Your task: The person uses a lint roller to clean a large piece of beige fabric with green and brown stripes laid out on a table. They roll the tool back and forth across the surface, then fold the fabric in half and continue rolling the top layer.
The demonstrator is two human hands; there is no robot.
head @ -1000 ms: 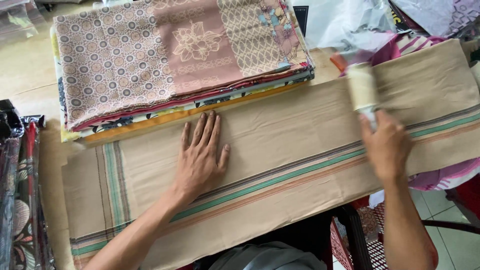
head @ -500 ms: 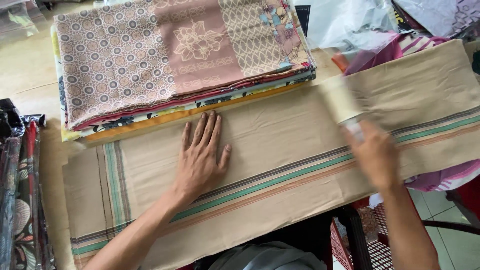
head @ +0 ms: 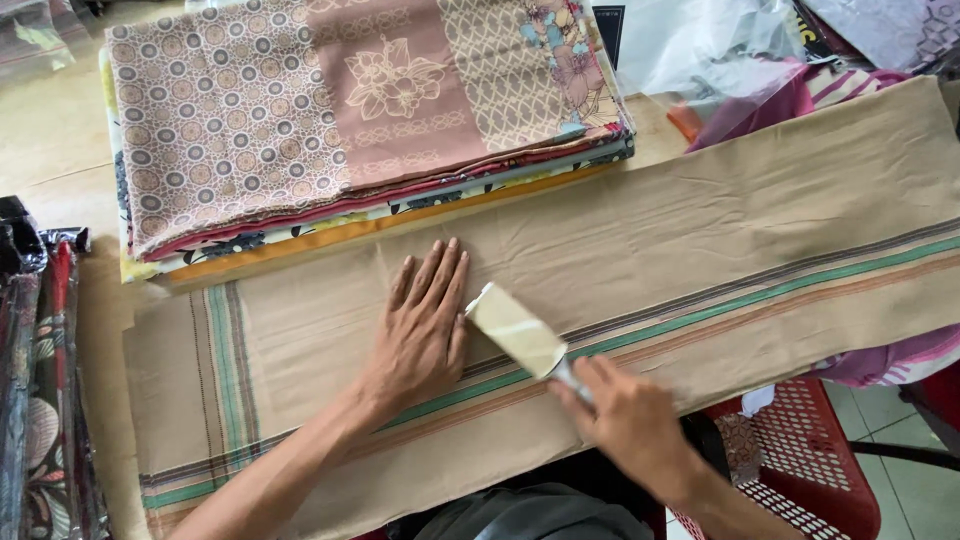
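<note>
The left hand (head: 420, 335) lies flat and open to keep the tan cloth (head: 700, 250) still. The right hand (head: 625, 425) grips a lint roller (head: 518, 332) on it.

Left hand (head: 420, 335) flat on beige cloth (head: 700, 240); right hand (head: 630, 425) grips lint roller (head: 517, 332).
</note>
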